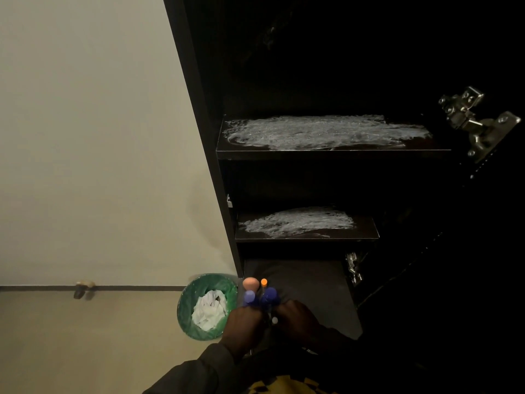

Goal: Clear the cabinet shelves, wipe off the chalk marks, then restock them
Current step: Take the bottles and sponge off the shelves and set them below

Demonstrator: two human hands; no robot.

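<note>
A tall black cabinet stands open. Its upper shelf and the lower shelf are bare of items and smeared with white chalk. Down at the cabinet's foot, my left hand and my right hand are close together around a cluster of small bottles: two with blue caps, one with a peach top, one with an orange cap. Both hands look curled on the bottles, but the dim light hides the fingers.
A green-lined bin holding crumpled white paper stands on the floor just left of my hands. The beige wall fills the left. The open door's metal hinges jut out on the right. The grey floor of the bottom compartment lies behind the bottles.
</note>
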